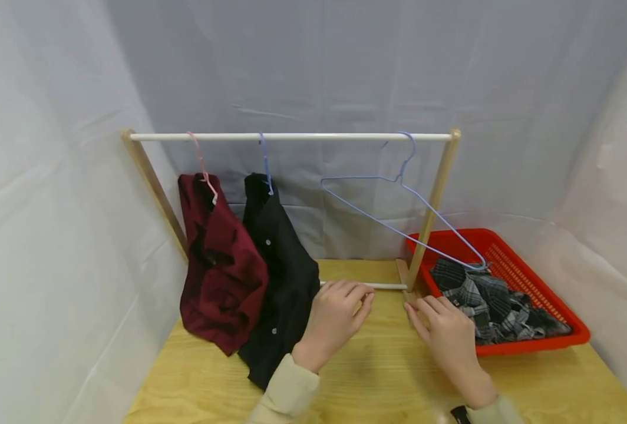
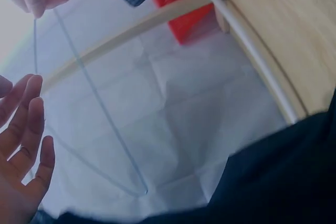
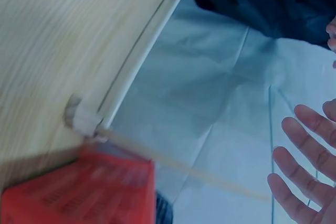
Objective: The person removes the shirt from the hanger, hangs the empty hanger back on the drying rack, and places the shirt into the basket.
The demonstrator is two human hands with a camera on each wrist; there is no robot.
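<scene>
My left hand (image 1: 345, 303) hovers over the wooden table (image 1: 377, 377), just right of a black shirt (image 1: 279, 277) that hangs on a blue hanger. Its fingers are relaxed and hold nothing; the left wrist view shows this hand (image 2: 23, 145) with fingers spread. My right hand (image 1: 441, 324) is beside it, close to the rack's right foot and the red basket (image 1: 510, 259), fingers straight and empty. The right wrist view shows the same hand (image 3: 307, 171) open. An empty blue wire hanger (image 1: 398, 212) hangs at the right end of the white rod (image 1: 292, 136). A plaid shirt (image 1: 488, 300) lies in the basket.
A maroon shirt (image 1: 218, 265) on a pink hanger hangs left of the black one. The rack has slanted wooden posts (image 1: 432, 206) and a low white bar (image 1: 388, 286) across the table. White sheets close in the back and both sides.
</scene>
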